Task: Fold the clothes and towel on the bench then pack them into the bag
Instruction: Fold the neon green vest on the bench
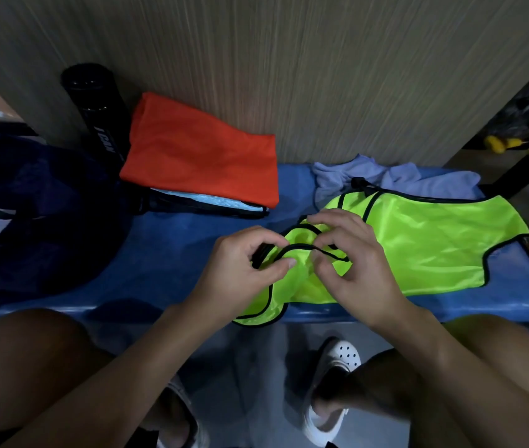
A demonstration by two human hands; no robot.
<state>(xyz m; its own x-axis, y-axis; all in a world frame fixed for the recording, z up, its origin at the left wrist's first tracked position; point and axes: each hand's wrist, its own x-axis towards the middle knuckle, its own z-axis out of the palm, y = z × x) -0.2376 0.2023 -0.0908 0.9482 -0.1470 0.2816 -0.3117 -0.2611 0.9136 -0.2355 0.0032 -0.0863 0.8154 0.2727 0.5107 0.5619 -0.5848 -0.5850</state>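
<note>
Blue, smooth-topped bench [175, 253] carries all items. Dark navy bag [46, 205], soft and slumped, sits at the bench's left end. Glossy neon-green bib [418, 247] with black piping lies spread on the bench's right half, one edge hanging over the front. Orange garment [201, 156], folded to a rectangle, tops a stack at the bench's back left. Lilac towel [418, 182] lies crumpled at the back right. Left hand [240, 276] and right hand [353, 263] each pinch the bib's piped strap.
</note>
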